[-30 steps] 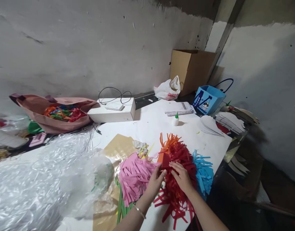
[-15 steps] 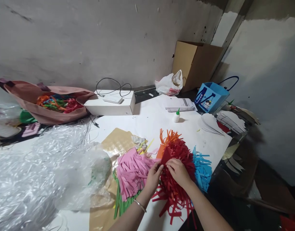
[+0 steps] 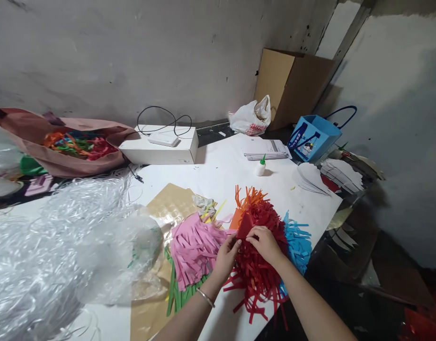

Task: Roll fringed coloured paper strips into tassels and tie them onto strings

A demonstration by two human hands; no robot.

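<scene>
A bundle of dark red fringed paper [image 3: 262, 265] lies at the table's near right, its cut strips hanging toward me. My left hand [image 3: 227, 253] pinches the left edge of its flat uncut band, thumb on top. On the same band, fingers bent and pressed together, is my right hand [image 3: 264, 242]. Orange fringe [image 3: 251, 196] shows behind the red, and blue fringe [image 3: 298, 244] sticks out on the right. To the left of my left hand rests pink fringed paper [image 3: 194, 246], over green fringe [image 3: 182, 296]. My fingers partly hide the red band.
A glue bottle with a green tip [image 3: 261, 166] stands beyond the fringes, before stacked papers [image 3: 265, 149]. Clear plastic strands [image 3: 43, 255] cover the left side. Behind are a pink bag [image 3: 61, 163], a white box [image 3: 161, 151], a blue bag [image 3: 315, 137] and a cardboard box [image 3: 292, 90].
The view has shifted slightly, so the background sits a little higher. Both hands stay on the red paper's band, with hardly any movement against it.
</scene>
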